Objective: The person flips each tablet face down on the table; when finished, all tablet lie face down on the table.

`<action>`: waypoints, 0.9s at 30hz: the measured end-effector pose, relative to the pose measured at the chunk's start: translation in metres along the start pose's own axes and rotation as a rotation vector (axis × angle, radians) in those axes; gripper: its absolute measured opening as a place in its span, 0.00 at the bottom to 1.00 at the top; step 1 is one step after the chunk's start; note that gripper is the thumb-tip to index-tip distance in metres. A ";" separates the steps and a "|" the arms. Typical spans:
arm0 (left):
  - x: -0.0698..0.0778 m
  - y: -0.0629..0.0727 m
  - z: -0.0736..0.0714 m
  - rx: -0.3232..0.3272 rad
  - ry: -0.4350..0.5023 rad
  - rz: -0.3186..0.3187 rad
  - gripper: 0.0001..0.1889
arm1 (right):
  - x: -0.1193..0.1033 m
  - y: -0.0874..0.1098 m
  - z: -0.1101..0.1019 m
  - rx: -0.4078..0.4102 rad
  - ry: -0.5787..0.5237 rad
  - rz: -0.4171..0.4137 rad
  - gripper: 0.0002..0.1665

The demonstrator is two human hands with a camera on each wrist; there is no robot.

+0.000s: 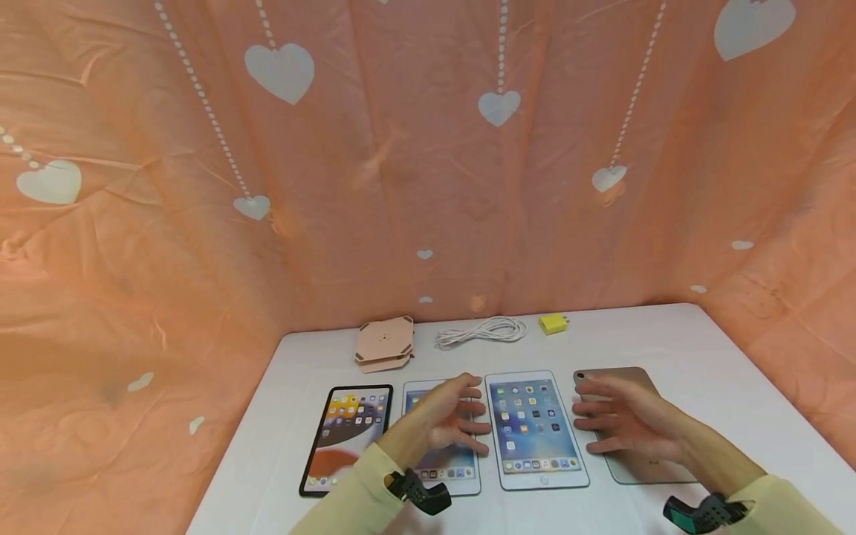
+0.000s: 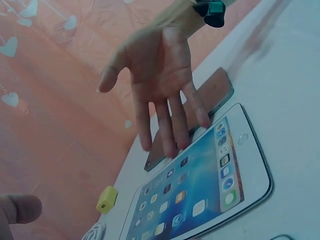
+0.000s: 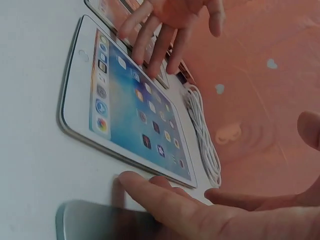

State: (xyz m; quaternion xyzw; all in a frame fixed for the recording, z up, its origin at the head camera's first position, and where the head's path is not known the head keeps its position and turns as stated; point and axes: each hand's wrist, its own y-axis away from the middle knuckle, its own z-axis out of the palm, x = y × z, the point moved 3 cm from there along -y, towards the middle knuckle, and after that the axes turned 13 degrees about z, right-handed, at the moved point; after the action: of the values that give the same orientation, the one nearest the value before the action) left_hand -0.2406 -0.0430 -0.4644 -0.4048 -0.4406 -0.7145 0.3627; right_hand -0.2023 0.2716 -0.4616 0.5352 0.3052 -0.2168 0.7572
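Observation:
My left hand point(image 1: 444, 420) hovers with spread fingers over a white-framed tablet point(image 1: 458, 473), partly covering its lit screen. Over a gold tablet point(image 1: 649, 469) lying back side up at the right is my right hand point(image 1: 631, 422), its fingers loosely extended. Between the hands lies another white-framed tablet point(image 1: 537, 427), screen lit with app icons. A black-framed tablet point(image 1: 348, 438) is left of my left hand. In the left wrist view the right palm point(image 2: 160, 80) shows nothing held; the left fingers point(image 3: 155, 45) in the right wrist view are likewise bare.
Behind the tablets are a stacked pair of pinkish square boards point(image 1: 384, 342), a coiled white cable point(image 1: 484, 331) and a yellow charger plug point(image 1: 553, 323). The white table point(image 1: 267, 416) is bordered by an orange curtain point(image 1: 374, 186) with hearts.

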 end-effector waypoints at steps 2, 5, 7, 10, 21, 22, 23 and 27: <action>-0.003 -0.001 0.003 0.004 0.002 -0.001 0.40 | 0.001 -0.001 0.005 -0.007 0.010 -0.005 0.52; -0.005 -0.002 0.009 0.019 0.013 0.000 0.40 | 0.001 -0.001 0.011 -0.010 0.016 -0.008 0.53; -0.005 -0.003 0.014 0.027 0.009 0.006 0.40 | 0.001 -0.001 0.013 -0.003 0.020 -0.008 0.53; -0.004 -0.004 0.021 0.029 -0.021 0.018 0.40 | 0.000 -0.003 0.016 0.040 0.018 -0.009 0.52; -0.016 -0.014 0.045 0.020 0.025 -0.040 0.41 | -0.017 0.010 0.009 0.001 0.032 -0.017 0.53; -0.017 -0.015 0.048 0.007 0.037 -0.039 0.41 | -0.017 0.012 0.007 -0.012 0.045 -0.020 0.54; -0.018 -0.016 0.052 -0.004 0.047 -0.038 0.42 | -0.017 0.015 0.005 -0.024 0.056 -0.024 0.54; -0.024 -0.017 0.064 -0.090 0.078 -0.042 0.44 | -0.017 0.025 -0.007 -0.016 0.103 -0.034 0.55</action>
State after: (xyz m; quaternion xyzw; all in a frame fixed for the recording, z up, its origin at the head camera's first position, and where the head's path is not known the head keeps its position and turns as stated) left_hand -0.2295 0.0254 -0.4733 -0.3833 -0.4020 -0.7563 0.3456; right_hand -0.1999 0.2868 -0.4339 0.5343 0.3546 -0.1992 0.7410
